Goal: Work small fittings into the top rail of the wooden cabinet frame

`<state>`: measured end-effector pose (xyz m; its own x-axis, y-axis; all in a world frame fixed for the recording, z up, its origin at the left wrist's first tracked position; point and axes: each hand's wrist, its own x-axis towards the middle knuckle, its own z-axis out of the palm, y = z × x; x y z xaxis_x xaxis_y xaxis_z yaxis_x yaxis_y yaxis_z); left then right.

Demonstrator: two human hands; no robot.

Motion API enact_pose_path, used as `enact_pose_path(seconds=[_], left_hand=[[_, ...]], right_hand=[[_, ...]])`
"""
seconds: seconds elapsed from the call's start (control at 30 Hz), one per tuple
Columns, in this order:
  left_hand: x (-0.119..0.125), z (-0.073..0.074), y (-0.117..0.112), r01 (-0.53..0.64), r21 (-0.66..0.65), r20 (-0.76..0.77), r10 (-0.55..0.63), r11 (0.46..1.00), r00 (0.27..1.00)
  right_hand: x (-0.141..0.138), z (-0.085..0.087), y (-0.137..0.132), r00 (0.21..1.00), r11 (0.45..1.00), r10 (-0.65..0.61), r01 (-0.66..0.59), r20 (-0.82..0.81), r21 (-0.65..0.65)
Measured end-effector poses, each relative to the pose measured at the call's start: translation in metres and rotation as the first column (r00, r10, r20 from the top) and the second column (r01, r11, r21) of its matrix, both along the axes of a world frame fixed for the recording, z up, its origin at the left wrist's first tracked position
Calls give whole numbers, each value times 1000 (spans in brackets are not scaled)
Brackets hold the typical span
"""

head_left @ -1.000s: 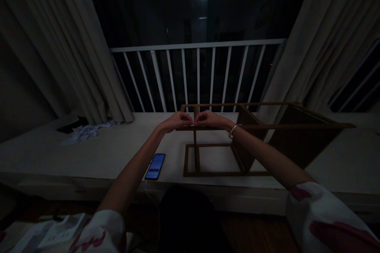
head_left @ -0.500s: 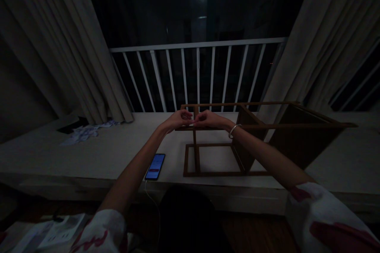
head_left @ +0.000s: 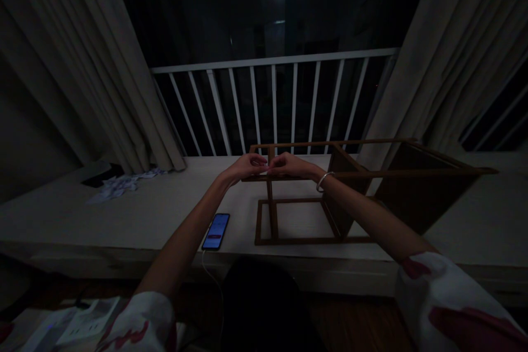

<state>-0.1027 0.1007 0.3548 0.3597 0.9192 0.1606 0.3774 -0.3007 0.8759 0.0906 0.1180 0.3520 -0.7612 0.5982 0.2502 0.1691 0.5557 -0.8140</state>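
A brown wooden frame like a small shelf rack [head_left: 305, 241] lies on its side on a white ledge [head_left: 173, 220]. My left hand [head_left: 247, 166] and my right hand [head_left: 291, 165] meet at the fingertips above its left end, by an upper rail and crossbar. Thumb and fingers of each hand are pinched together. Whatever sits between the fingertips is too small and dark to make out. A silver bangle [head_left: 320, 182] circles my right wrist.
Left of the frame, a lit phone [head_left: 215, 232] lies near the ledge's front edge with a white cable [head_left: 212, 274]. Crumpled papers [head_left: 113, 188] lie farther left. White railing [head_left: 272, 59] and curtains [head_left: 124, 66] stand behind. A power strip [head_left: 88, 322] is at lower left.
The view has shifted very slightly. Both hands stay pinched together at nearly the same spot over the wooden frame.
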Motion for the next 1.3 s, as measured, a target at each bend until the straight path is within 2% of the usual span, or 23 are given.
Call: enact_pose_path(seconds=[0.4, 0.53, 0.83, 1.03, 1.3], left_hand=[[6, 10, -11, 101, -39, -15, -101, 994, 995], [5, 11, -12, 98, -36, -37, -100, 995, 994], [6, 9, -11, 81, -63, -38, -83, 995, 996], [6, 11, -12, 99, -96, -27, -102, 990, 994], [5, 10, -12, 122, -123, -6, -124, 985, 992]], right_hand=[[1, 3, -3, 998, 998, -66, 66, 13, 21], [0, 2, -2, 996, 996, -91, 91, -13, 23], [-3, -7, 12, 956, 959, -268, 277, -117, 63], [-4, -7, 12, 937, 954, -280, 295, -208, 48], [-4, -5, 9, 927, 942, -321, 334, -197, 40]])
